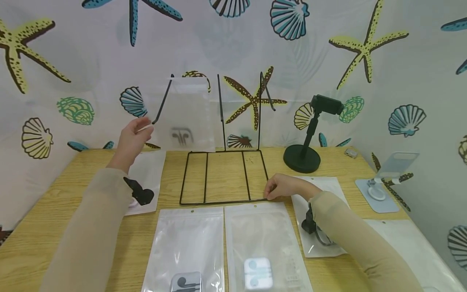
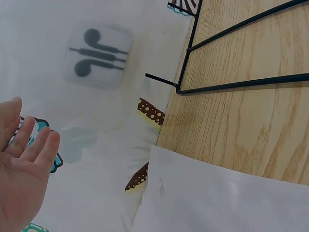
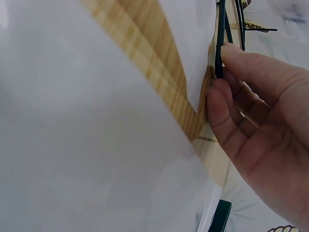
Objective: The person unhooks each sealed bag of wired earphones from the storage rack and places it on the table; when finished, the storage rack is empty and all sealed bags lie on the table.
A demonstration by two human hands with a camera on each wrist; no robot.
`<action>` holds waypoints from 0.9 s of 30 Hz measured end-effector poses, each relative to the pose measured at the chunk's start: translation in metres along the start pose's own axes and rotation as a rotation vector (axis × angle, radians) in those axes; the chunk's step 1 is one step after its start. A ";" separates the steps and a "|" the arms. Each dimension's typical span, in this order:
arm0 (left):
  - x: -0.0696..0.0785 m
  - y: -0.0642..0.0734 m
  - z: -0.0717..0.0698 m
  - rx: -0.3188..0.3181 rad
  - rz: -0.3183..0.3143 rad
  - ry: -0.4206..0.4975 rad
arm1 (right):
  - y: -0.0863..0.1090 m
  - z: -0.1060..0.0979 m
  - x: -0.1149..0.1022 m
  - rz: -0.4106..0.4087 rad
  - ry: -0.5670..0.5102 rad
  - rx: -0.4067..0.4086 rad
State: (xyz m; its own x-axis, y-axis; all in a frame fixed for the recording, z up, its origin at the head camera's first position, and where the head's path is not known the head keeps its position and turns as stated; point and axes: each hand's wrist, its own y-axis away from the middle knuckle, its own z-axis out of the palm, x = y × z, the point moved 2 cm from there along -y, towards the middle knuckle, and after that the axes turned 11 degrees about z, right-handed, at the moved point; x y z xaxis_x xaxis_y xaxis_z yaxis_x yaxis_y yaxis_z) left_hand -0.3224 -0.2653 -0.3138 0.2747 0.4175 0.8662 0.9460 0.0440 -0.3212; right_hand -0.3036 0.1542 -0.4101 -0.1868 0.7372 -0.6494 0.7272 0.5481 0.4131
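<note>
A black wire display rack (image 1: 222, 202) stands on the table, its prongs rising at the back. From its left prong hangs a frosted zip pouch (image 1: 187, 105) with earphones in a clear case (image 2: 99, 53) inside. My left hand (image 1: 130, 140) is raised beside the tip of that prong, at the pouch's left side. In the left wrist view its fingers (image 2: 46, 150) are loosely extended, with nothing in them. Low on the right, my right hand (image 1: 286, 186) pinches the front right corner of the rack's base between thumb and fingers (image 3: 241, 58).
In front lie two zip pouches, one with earphones (image 1: 186, 282), one with a white case (image 1: 258, 272). More pouches lie left (image 1: 155, 170), right (image 1: 308, 245) and far right (image 1: 412, 239). A black stand (image 1: 302, 159) and a pale phone stand (image 1: 377, 198) stand right.
</note>
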 end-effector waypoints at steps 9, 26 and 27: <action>0.002 0.002 0.002 -0.019 0.017 0.023 | 0.000 0.000 -0.001 0.016 0.006 0.001; 0.001 0.001 0.004 -0.010 -0.013 0.023 | 0.002 0.000 -0.004 0.005 -0.002 -0.004; 0.001 0.001 0.004 -0.010 -0.015 0.026 | 0.002 0.000 -0.004 0.006 0.000 -0.004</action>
State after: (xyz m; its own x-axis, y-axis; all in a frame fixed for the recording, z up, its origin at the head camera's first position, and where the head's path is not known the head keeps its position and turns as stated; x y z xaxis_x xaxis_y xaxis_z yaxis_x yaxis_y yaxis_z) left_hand -0.3214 -0.2614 -0.3146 0.2643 0.3935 0.8805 0.9518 0.0409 -0.3040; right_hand -0.3015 0.1526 -0.4069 -0.1827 0.7403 -0.6470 0.7254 0.5457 0.4195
